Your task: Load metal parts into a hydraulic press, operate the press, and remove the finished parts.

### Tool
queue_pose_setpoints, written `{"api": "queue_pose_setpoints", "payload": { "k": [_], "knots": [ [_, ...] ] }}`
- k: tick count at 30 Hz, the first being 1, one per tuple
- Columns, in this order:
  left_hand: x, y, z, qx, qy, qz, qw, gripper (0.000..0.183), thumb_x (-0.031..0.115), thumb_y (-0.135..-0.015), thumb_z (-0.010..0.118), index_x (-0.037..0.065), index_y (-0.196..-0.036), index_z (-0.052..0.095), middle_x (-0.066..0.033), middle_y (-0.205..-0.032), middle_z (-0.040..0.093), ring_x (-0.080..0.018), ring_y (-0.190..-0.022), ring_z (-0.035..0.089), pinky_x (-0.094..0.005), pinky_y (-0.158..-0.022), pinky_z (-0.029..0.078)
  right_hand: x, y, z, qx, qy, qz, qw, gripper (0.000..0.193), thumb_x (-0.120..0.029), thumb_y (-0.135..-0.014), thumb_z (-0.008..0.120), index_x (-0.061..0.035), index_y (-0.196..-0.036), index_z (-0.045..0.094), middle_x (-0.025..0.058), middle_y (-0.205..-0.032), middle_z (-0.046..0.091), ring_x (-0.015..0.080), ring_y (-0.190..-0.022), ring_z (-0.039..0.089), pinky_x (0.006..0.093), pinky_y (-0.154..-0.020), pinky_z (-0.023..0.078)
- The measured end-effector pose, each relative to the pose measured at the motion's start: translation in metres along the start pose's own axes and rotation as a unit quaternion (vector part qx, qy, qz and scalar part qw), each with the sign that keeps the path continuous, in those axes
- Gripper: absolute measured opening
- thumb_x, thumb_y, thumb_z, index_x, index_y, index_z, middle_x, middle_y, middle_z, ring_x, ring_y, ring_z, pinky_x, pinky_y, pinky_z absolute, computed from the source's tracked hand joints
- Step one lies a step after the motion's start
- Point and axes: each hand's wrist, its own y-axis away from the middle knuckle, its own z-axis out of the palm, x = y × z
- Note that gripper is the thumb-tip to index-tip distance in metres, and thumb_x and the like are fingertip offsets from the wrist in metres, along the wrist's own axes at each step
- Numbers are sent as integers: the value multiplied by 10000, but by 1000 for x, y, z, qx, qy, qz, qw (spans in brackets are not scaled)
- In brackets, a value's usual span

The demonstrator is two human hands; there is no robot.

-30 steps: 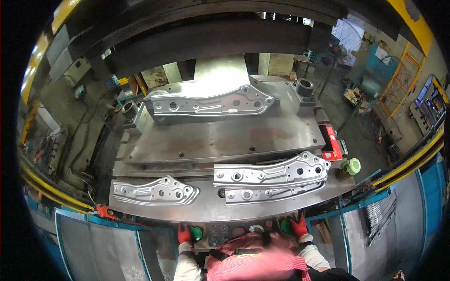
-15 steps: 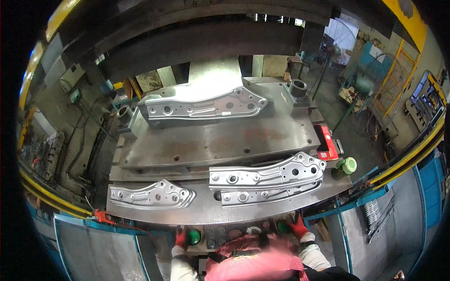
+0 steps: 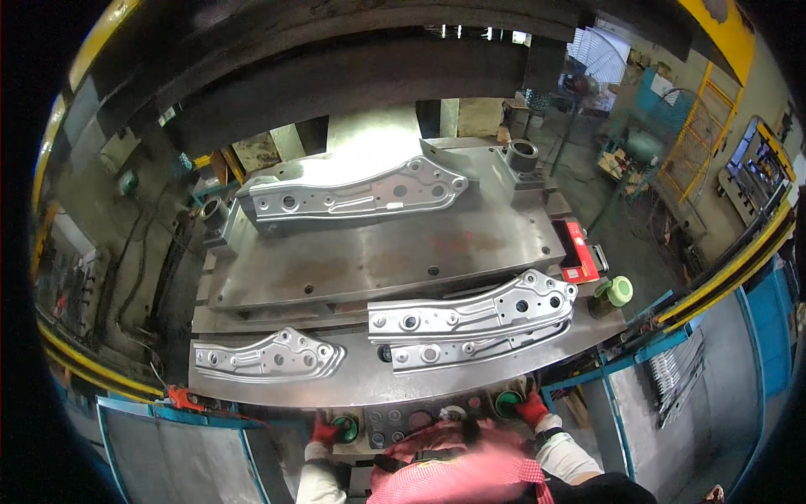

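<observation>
My left hand (image 3: pixel 324 429), in a red glove, is at the left green push button (image 3: pixel 344 428), its fingers apart and reaching over the button's edge. My right hand (image 3: pixel 532 409), also red-gloved, is open beside the right green button (image 3: pixel 506 404), with fingers spread. Neither hand holds anything. Between them lies a dark control panel (image 3: pixel 395 417) with several round buttons. Beyond, a long pressed metal part (image 3: pixel 361 190) rests on the steel die block (image 3: pixel 369 256). Nearer, overlapping metal parts (image 3: pixel 470 316) lie at right and a smaller stack (image 3: pixel 267 356) at left.
Dark press beams (image 3: pixel 353 80) hang above the die. Guide bushings (image 3: pixel 522 153) stand at its back corners. A red box (image 3: pixel 579 252) and a green-lidded container (image 3: pixel 618 291) sit at the right. Blue-edged grey bins (image 3: pixel 180 441) flank me; yellow rails (image 3: pixel 730 269) run along the sides.
My left hand has shifted slightly right, onto the green button's edge. My right hand has moved a little toward its button. The whole view has shifted slightly; the metal parts stay in place.
</observation>
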Motion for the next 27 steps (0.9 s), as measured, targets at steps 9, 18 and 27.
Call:
{"api": "queue_pose_setpoints", "payload": {
  "k": [9,18,27],
  "knots": [
    [20,14,17,11,31,14,999,1300,25,-549,849,60,-1466,-73,-149,-1505,212,-261,-1351,280,-375,-1040,381,-16,1,-5,6,-29,-19,999,1229,-440,-538,861,-53,-1449,133,219,-1407,374,363,-1307,361,416,-1066,335],
    [15,7,8,25,-4,-35,999,1336,88,-530,878,115,-1476,-64,-150,-1501,221,-269,-1334,315,-395,-1026,388,14,-18,7,4,-35,-61,998,1178,-380,-513,888,-47,-1417,211,195,-1345,457,336,-1254,440,401,-1027,390],
    [0,6,-4,17,-93,38,995,1151,55,-643,798,189,-1489,29,-144,-1483,281,-280,-1340,306,-413,-1045,355,-108,45,-36,-41,-125,-105,986,927,-266,-691,795,-34,-1408,255,165,-1366,440,279,-1282,405,365,-1054,341]
  ]
}}
